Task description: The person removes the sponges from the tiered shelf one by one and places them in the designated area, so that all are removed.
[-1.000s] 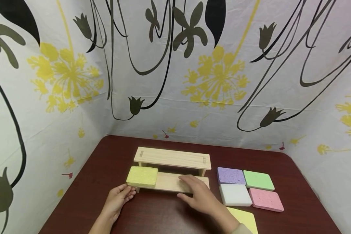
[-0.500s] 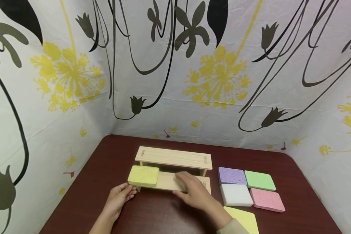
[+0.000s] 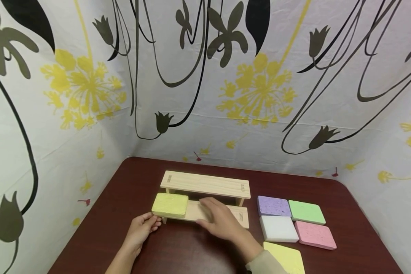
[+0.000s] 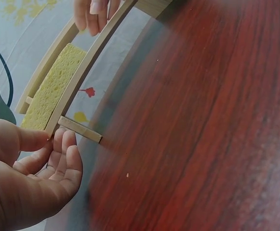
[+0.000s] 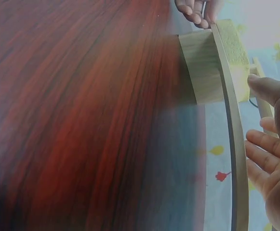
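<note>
A two-step wooden stand point(image 3: 205, 182) stands on the dark red table. On the left end of its lower step lies a yellow sponge point(image 3: 170, 204). With thumb and fingers, my left hand point(image 3: 140, 230) pinches the front left corner of that step; the left wrist view shows the thumb against the end of the board near the sponge point(image 4: 53, 89). My right hand point(image 3: 222, 220) hovers over the lower step, to the right of the sponge, thumb and fingers spread apart and nothing between them. In the right wrist view the right hand point(image 5: 274, 149) is beside the board's edge.
Right of the stand lie purple point(image 3: 274, 206), green point(image 3: 307, 211), white point(image 3: 279, 228) and pink point(image 3: 315, 234) sponges in a close group. Another yellow sponge point(image 3: 285, 258) lies nearer the front, partly behind the right sleeve. A patterned cloth point(image 3: 205, 95) surrounds the table's back and sides.
My right hand has moved left along the lower step toward the yellow sponge. The left hand keeps its pinch on the corner. The head view has shifted slightly.
</note>
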The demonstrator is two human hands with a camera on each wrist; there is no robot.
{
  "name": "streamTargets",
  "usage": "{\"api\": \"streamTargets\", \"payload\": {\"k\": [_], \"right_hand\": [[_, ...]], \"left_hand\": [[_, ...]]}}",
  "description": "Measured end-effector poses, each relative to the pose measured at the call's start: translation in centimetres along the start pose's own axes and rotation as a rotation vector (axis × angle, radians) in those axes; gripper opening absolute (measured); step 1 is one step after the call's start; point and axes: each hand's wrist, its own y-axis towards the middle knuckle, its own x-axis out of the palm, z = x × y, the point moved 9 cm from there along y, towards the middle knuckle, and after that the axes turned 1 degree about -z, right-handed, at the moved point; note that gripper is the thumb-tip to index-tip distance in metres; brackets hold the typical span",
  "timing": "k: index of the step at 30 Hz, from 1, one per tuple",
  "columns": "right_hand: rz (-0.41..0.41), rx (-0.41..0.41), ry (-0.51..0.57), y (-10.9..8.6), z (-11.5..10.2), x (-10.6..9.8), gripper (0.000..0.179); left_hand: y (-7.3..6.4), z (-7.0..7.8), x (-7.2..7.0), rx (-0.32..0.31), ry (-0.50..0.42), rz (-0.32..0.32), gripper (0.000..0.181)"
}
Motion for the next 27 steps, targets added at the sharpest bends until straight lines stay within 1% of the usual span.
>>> {"api": "streamTargets", "payload": {"k": [3,7,11,17,21,27], "right_hand": [[-0.001,-0.003,0.0,0.5,-0.2,0.4,0.061],[-0.015,0.016,0.002,1.3,-0.5,1.0,0.061],[-0.049,0.066,-0.009,1.8,-0.5,1.7,0.064],[-0.089,0.138,-0.025,2.2,-0.5,2.6,0.074],[-0.091,0.156,-0.043,2.5,-0.5,3.1,0.079],[-0.059,0.14,-0.038,3.2,-1.1,3.6,0.079]], "left_hand": [[0.0,0.0,-0.1,0.004,0.006,0.004,0.035],[-0.1,0.2,-0.1,0.008,0.02,-0.001,0.038],[-0.1,0.3,0.0,0.018,0.034,-0.002,0.038],[-0.1,0.3,0.0,0.023,0.036,0.0,0.038],[-0.2,0.4,0.0,0.025,0.035,0.005,0.037],[-0.2,0.3,0.0,0.02,0.038,0.011,0.036]]}}
